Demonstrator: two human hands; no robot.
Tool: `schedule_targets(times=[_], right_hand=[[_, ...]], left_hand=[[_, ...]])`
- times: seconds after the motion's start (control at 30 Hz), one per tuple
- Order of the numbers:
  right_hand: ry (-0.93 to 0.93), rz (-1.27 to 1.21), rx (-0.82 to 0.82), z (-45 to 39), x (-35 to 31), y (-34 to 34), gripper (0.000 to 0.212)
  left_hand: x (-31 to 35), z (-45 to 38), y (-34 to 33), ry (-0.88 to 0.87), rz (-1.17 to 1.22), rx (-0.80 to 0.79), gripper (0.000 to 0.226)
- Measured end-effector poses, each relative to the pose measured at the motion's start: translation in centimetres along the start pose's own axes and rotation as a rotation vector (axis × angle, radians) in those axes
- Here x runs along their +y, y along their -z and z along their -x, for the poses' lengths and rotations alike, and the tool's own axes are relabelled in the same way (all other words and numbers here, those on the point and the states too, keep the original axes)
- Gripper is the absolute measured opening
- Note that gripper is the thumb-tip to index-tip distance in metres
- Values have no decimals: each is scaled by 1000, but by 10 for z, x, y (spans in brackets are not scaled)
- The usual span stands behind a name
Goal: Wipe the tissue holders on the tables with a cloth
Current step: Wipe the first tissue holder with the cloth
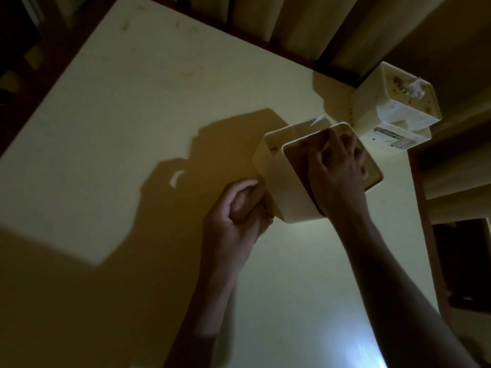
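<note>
The tissue holder sits near the table's far right corner, and the right hand is pressed flat on its top with what looks like a cloth (too dim to be sure). The left hand, curled loosely shut and seemingly empty, braces the side. I'd keep that brace firm and wipe toward the edges, since the box looks light and could skid.

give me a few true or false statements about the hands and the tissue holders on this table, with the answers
1. The right hand lies on top of the near tissue holder. True.
2. The left hand is at that holder's side. True.
3. Only one holder is on the table. False: a second holder stands at the far corner.
4. The second holder's top looks spotless. False: it shows brown stains.
5. Both hands are off the near holder. False: both touch it.
</note>
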State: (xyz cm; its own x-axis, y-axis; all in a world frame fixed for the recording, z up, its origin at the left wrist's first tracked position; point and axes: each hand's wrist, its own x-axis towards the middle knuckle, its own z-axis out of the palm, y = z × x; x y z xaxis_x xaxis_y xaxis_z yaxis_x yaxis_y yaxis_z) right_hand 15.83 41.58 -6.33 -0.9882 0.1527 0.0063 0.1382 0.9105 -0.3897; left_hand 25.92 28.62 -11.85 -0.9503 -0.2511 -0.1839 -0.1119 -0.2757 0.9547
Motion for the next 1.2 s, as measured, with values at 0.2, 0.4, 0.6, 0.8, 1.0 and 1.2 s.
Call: schedule_targets(times=[0.2, 0.4, 0.6, 0.8, 1.0, 1.2], right_hand=[[146, 63, -7, 8, 13, -3, 61], [321, -80, -170, 11, 20, 23, 54], [38, -23, -99, 27, -3, -1, 63], [198, 84, -50, 28, 9, -6, 66], [389, -21, -226, 6, 32, 24, 68], [271, -130, -53, 16, 14, 11, 66]], left_hand=[[4, -6, 16, -3, -66, -49, 34], [5, -3, 20, 34, -81, 26, 46], [8, -11, 16, 11, -16, 116, 44], [16, -20, 26, -15, -87, 103, 34], [23, -26, 26, -27, -85, 55, 35], [22, -35, 22, 0, -115, 91, 48]])
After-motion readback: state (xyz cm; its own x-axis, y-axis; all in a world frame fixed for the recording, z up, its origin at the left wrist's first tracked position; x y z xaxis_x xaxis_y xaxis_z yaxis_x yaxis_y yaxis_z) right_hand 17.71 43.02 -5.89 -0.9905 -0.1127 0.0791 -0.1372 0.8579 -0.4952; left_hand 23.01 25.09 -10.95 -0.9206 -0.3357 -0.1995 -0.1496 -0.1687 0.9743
